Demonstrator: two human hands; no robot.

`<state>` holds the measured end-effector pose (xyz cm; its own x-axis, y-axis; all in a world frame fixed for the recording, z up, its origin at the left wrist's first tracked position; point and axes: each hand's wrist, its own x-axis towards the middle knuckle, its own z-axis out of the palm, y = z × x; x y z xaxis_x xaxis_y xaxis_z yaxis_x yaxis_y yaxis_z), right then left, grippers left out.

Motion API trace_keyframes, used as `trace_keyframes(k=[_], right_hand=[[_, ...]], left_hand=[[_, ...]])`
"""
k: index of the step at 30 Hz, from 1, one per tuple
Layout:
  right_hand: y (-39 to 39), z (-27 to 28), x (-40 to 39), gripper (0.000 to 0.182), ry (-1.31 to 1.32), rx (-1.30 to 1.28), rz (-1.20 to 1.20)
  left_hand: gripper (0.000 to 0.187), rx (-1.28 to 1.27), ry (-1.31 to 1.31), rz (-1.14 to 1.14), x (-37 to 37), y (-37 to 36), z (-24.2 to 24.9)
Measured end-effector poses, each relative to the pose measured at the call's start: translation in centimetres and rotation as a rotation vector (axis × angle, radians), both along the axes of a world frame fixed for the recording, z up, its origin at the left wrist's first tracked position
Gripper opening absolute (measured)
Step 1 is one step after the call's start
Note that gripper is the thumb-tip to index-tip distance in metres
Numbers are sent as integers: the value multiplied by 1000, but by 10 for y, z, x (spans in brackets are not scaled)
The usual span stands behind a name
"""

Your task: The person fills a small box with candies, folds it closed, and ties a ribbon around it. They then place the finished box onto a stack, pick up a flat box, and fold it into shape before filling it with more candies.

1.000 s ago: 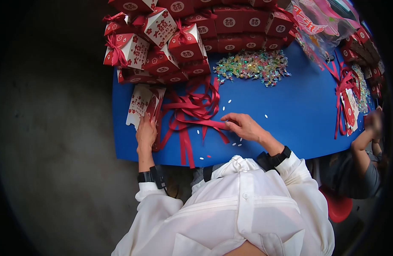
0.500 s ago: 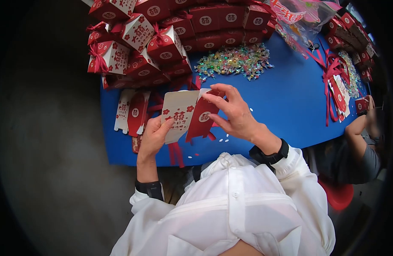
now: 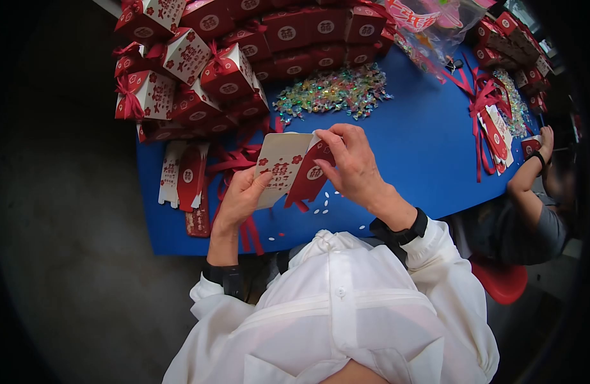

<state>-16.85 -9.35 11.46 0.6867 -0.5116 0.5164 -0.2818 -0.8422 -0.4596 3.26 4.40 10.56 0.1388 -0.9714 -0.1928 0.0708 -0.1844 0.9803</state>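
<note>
Between my hands is a red and white printed carton (image 3: 286, 168), partly unfolded, its white panel on the left and a red panel on the right. My left hand (image 3: 242, 195) grips the white panel's lower left edge, thumb on the front. My right hand (image 3: 356, 163) pinches the top right edge of the red panel, with the wrist to the lower right. Below and left of the carton, dark red ribbons (image 3: 234, 160) lie on the blue table (image 3: 429, 131). Flat folded cartons (image 3: 190, 174) rest left of my left hand.
Finished red boxes (image 3: 228, 77) are stacked at the back left, beside a heap of wrapped candies (image 3: 333, 91). A clear plastic bag (image 3: 436, 25) stands behind. More ribbons (image 3: 484, 102) lie to the right, where another person's arm (image 3: 528, 185) reaches the table edge above a red stool (image 3: 500, 279).
The view has shifted, so the table things sit further left. The carton has tilted a little, and my right hand's fingers are drawn closer together at its top edge. The other person's arm has moved up.
</note>
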Motion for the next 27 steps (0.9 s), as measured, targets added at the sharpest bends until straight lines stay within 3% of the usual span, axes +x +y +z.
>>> trace_keyframes(k=[6, 10, 19, 22, 27], right_hand=[[0, -1, -8, 56, 42, 14, -44], [-7, -3, -8, 52, 1, 24, -55], [-16, -5, -15, 19, 211, 152, 7], [-22, 5, -19, 15, 179, 360, 116], [-35, 31, -21, 23, 401, 848, 400]], left_hand=[[29, -2, -29, -2, -4, -5, -5], [28, -58, -189, -7, -7, -11, -9], [27, -170, -334, -75, -15, -21, -1], [28, -178, -328, -105, -14, -23, 0], [32, -164, -334, -170, -11, -28, 3]])
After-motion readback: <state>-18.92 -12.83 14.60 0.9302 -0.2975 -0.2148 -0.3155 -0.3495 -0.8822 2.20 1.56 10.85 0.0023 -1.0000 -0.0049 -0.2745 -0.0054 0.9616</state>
